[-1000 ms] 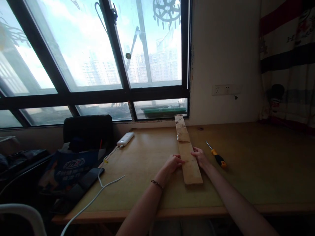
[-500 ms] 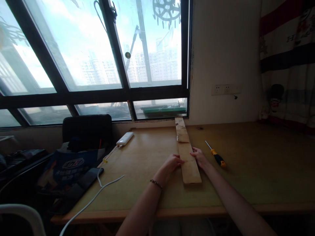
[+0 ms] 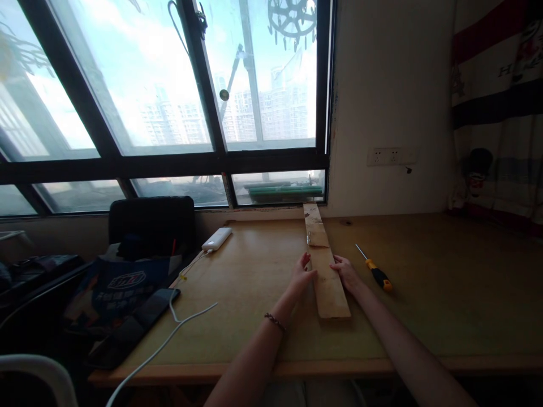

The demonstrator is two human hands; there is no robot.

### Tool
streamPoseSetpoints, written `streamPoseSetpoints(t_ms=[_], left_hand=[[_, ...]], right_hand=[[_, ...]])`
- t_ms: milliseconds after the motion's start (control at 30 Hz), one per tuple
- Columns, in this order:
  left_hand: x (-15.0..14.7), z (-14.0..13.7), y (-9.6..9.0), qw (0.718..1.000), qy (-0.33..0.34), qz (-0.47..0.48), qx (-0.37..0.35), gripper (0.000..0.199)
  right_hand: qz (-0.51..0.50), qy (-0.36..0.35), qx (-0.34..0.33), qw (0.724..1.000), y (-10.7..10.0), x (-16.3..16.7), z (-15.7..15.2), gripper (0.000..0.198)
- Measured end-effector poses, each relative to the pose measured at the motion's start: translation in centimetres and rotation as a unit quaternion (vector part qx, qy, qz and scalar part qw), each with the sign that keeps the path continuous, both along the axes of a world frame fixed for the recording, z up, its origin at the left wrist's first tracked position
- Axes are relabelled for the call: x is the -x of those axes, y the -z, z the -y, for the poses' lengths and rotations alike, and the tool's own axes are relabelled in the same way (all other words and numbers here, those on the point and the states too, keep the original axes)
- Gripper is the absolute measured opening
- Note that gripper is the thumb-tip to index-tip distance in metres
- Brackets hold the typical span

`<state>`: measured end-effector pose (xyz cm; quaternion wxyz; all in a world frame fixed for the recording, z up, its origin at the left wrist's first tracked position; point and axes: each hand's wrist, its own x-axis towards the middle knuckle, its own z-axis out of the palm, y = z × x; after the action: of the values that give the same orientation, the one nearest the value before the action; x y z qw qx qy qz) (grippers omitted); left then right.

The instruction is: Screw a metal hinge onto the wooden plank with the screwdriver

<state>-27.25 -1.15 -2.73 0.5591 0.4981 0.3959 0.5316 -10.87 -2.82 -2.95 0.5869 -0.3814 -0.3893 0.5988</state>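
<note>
A long, narrow wooden board (image 3: 331, 294) lies lengthwise on the table, its far end reaching the windowsill. A small wooden piece (image 3: 318, 239) sits across it, with a bit of shiny metal at its left edge. My left hand (image 3: 302, 277) holds the board's left edge, thumb on the top face, fingers beside the edge and partly hidden. From the other side my right hand (image 3: 347, 275) grips the right edge, its thumb over the top and the other fingers low at the side. To the right rests a screwdriver (image 3: 377, 274) with a yellow and black handle.
A white power bank (image 3: 217, 239) with a white cable (image 3: 176, 325) lies at the table's left. Beyond that edge are a dark chair (image 3: 150, 223) and a blue bag (image 3: 123, 288). Behind stand the window and a wall socket (image 3: 392, 156). The table's front edge (image 3: 322, 367) runs below my forearms.
My left hand has shifted slightly forward along the board's left edge, its fingers now raised more. The right hand keeps its hold. The whole view has shifted slightly.
</note>
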Motion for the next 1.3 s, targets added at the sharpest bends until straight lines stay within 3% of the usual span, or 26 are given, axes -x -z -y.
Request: streamPoseSetpoints(t_ms=[233,633,867,1033,1100,1200,1300], left_hand=[[-0.1,0.1,0.7,0.998,0.004,-0.021,-0.061,0.06],[-0.1,0.3,0.8,0.998,-0.015,0.001,-0.063,0.056],[-0.2,0.4,1.7,0.991,-0.053,-0.051,-0.109,0.042],[-0.2,-1.1,1.4,0.967,-0.144,-0.123,-0.172,0.044],[-0.3,-2.1,1.0,0.961,-0.128,-0.141,-0.202,0.046],[-0.6,-3.5,0.5,0.959,-0.083,-0.144,-0.23,0.044],[-0.6,-4.3,0.7,0.958,-0.067,-0.135,-0.246,0.041]], right_hand=[[-0.004,0.024,0.024,0.999,-0.2,0.0,-0.2,0.042],[-0.004,0.041,0.034,0.999,0.3,-0.3,-0.3,0.04],[0.074,0.073,0.014,0.995,0.7,0.0,-0.3,0.04],[0.252,0.24,-0.017,0.937,-0.5,-0.2,-2.4,0.045],[0.332,0.24,-0.008,0.912,-1.6,-0.3,-3.8,0.046],[0.464,0.24,0.009,0.853,-3.6,-0.3,-5.6,0.041],[0.507,0.253,0.006,0.824,-5.2,0.1,-6.2,0.037]])
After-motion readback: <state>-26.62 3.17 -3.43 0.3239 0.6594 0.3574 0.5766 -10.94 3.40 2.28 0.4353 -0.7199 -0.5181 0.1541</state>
